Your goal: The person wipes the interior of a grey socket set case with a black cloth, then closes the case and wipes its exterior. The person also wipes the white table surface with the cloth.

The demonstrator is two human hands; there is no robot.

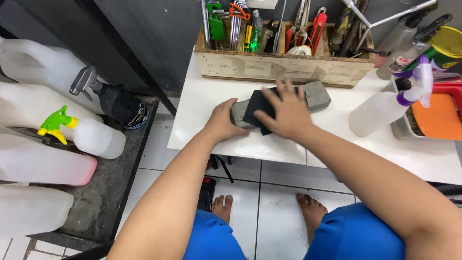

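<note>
Head view, looking down at your two bare arms as you are sitting at a low white table (pixel 240 144). Your right hand (pixel 288 111) is lying flat, fingers spread wide, pressing down on a dark, flat piece (pixel 256 107) that looks like a cloth or abrasive sheet; the picture does not settle which. That piece is lying on top of a grey rectangular block (pixel 315 95), which is resting on the table. Your left hand (pixel 222 121) is curling around the block's near-left end, thumb on top, steadying it. Neither grip is closing fully: the right is open and flat, the left is a partial wrap against the block's end.

The block is reaching out from under your right palm, its far end showing just beyond your fingertips on the right. It is probably dense, stiff and fairly heavy, with blunt corners, so it should be sitting firm under pressure; the two short ends look like the best places to take hold. The dark piece is likely thin, light and flexible, and could be sliding over the block unless the palm is bearing on it.

Just beyond your fingertips a wooden tool box (pixel 284 65) is standing, holding hex keys and cutters. To the right of your right hand a clear spray bottle (pixel 385 108) with a purple trigger is lying on its side. Well to the left of your left hand, large white jugs (pixel 38 65) are sitting beside another spray bottle with a green trigger (pixel 96 137).
</note>
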